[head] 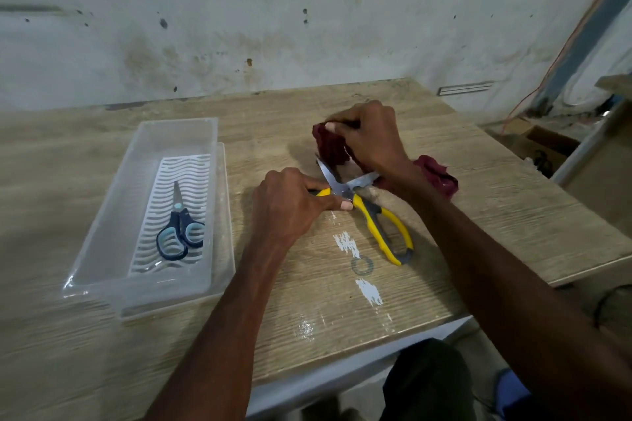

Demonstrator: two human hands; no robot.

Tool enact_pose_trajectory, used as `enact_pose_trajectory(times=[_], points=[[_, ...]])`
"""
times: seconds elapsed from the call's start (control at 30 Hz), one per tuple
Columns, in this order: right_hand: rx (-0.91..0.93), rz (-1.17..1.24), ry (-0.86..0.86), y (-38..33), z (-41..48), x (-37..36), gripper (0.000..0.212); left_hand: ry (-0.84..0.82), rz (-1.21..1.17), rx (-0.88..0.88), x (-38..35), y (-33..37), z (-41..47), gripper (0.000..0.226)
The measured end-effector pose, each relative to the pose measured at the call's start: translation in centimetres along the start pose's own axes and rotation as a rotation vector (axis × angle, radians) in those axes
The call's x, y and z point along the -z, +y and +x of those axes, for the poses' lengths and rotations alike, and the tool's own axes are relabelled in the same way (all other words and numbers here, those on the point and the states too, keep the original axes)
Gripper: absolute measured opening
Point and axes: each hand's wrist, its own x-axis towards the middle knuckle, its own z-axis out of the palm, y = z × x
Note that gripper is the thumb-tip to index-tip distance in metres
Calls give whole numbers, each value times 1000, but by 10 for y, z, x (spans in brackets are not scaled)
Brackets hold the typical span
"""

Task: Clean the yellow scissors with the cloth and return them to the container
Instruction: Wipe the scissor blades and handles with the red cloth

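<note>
The yellow scissors lie on the wooden table with their blades spread apart. My left hand grips one yellow handle near the pivot. My right hand clutches a dark red cloth and presses it against the far blade. Part of the cloth trails out behind my right wrist. The clear plastic container stands to the left, apart from both hands.
A pair of blue scissors lies on the white ribbed insert inside the container. The table's right edge is close to my right forearm. Scraped white patches mark the tabletop near me. Boxes and cables sit on the floor at right.
</note>
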Motion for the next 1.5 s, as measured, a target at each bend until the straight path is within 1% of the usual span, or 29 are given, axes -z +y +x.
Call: enact_pose_trajectory(times=[0.03,0.1,0.13,0.23,0.33,0.47,0.6,0.67,0.73,0.77,0.83,0.87,0.9,0.97,1.0,1.03,1.1,1.13,1.17,1.23,1.27,1.37,1.5], points=[[4,11,-37,0,-2,5,15,5,0,-7,0,0,0,35],[25,4,-191,-3,-11,5,15,13,-5,-10,1,1,-1,35],[47,-20,-228,-6,-17,1,14,2,10,-7,1,1,-1,34],[100,-39,-155,-11,-18,-18,9,-20,61,-6,2,4,-1,43],[14,7,-137,-14,-3,-29,9,-5,45,-23,3,4,-3,44],[-56,-44,-150,-6,-8,-19,9,7,30,-3,2,4,-2,43],[-51,-99,-22,0,-15,-5,10,2,25,-3,0,5,-1,43],[-59,-146,-7,2,-8,-13,11,6,25,-19,-1,4,-1,42],[-98,-208,4,10,0,-22,14,13,20,-30,-3,2,-1,42],[-131,-229,36,15,6,-22,16,21,13,-34,-3,0,0,43],[-203,-218,86,23,13,-13,18,28,-6,-36,-5,-2,1,45],[-211,-220,73,24,14,-6,18,27,-11,-34,-5,-2,2,44],[-202,-217,13,21,13,-1,18,23,-8,-28,-5,-2,3,44],[-172,-174,-195,9,6,4,14,12,12,-10,-4,-1,4,45],[-152,-144,-270,2,0,2,13,8,20,-9,-4,-1,4,46],[-131,-123,-285,-2,-6,-1,13,5,25,-12,-4,-1,4,47],[-106,-97,-228,-4,-16,-4,15,3,20,-21,-5,-2,4,47],[-86,-97,-226,-3,-21,-3,18,-1,10,-22,-4,-2,4,46],[-53,-113,-255,-3,-24,0,20,-6,-2,-20,-3,-2,4,45],[19,-154,-331,-6,-29,8,17,-18,1,-13,-2,-1,4,46],[42,-157,-340,-8,-30,12,18,-19,14,-16,-1,0,4,47],[-22,-53,-308,-6,-28,20,30,-12,5,-23,-1,1,3,44],[-176,282,-355,11,-24,13,21,-24,38,-30,-1,3,3,47]])
